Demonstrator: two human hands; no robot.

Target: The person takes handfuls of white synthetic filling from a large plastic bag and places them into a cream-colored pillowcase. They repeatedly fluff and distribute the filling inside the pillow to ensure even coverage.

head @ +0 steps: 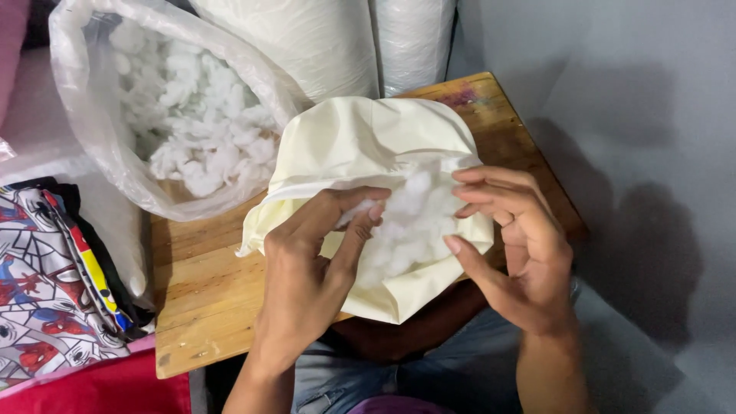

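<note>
White stuffing (410, 222) pinched by left hand (307, 268); right hand (510, 245) open, touching

Bare forearms without sleeves; blue denim jeans (460, 360) cover the legs.

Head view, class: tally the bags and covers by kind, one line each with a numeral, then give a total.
Clear plastic bag of white stuffing: 1
Cream fabric cover, stuffing showing at its open mouth: 1
White wrapped sacks behind: 2
Total: 4
</note>
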